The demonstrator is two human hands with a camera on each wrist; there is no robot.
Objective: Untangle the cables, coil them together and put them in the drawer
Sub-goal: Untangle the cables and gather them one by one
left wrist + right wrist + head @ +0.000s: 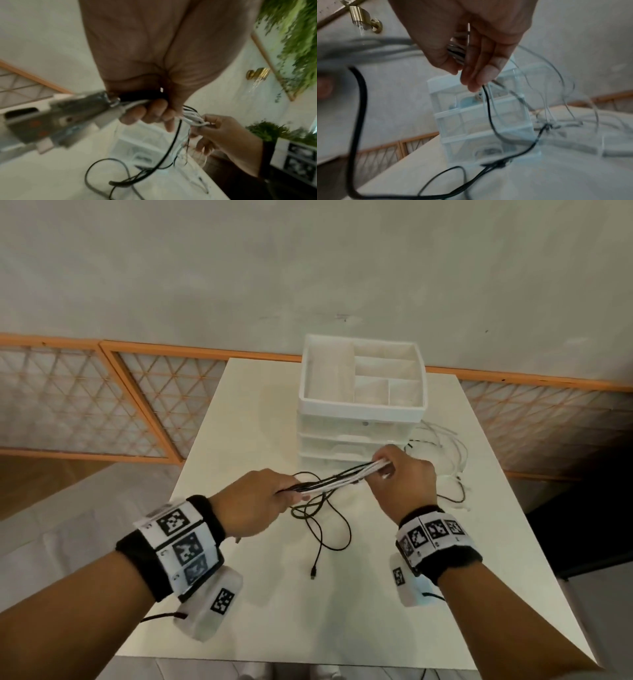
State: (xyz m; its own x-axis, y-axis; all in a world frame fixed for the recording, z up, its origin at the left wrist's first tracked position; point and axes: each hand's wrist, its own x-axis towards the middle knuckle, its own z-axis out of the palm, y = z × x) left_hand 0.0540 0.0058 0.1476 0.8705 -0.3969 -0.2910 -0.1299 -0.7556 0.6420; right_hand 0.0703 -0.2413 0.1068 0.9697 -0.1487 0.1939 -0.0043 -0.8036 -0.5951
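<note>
Black and white cables (337, 480) are bunched into a straight bundle held up above the middle of the cream bench (359, 594), stretched between both hands. The left hand (255, 501) has its fingers (155, 112) curled round one end of the bundle, and the right hand (400, 474) pinches the other end, its fingers (481, 70) closed round the strands. From the left hand, loose black loops hang down and lie on the bench toward its near edge, ending in a small plug (312, 573). From the right hand, thin white and black strands trail off and lie tangled near the bench's right edge. A white drawer unit (359, 436) stands toward the far edge of the bench, just behind the bundle, with an open divided tray (363, 405) on top and clear drawers stacked below; whether any drawer is pulled out cannot be told. Each wrist wears a black band with printed square markers.
</note>
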